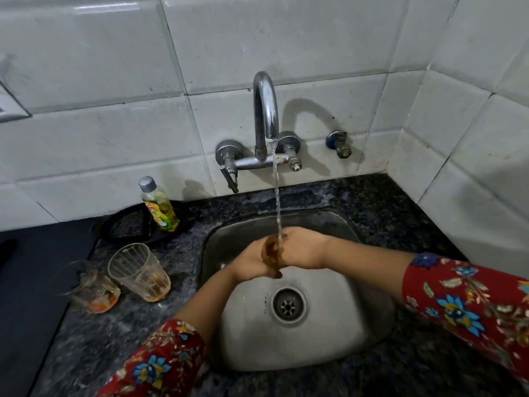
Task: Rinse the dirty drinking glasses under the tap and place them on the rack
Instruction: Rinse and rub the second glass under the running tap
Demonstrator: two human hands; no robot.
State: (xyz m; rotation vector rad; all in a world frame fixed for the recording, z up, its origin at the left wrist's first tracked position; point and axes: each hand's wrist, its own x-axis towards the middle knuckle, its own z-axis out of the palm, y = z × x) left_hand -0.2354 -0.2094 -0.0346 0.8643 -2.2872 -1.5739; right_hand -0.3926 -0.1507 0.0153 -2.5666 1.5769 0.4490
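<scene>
A blurred brown-stained drinking glass (273,255) is clasped jointly by left hand (250,263) and right hand (303,249) under the thin water stream (276,196). Its mouth is best tilted toward twelve o'clock, into the flow.

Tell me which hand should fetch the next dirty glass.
Left, probably: both waiting glasses stand on the counter left of the sink, nearest the left hand; the right hand would have to cross over.

Shiny chrome tap (265,110), matt steel sink (315,339), speckled stone counter (386,202).
</scene>
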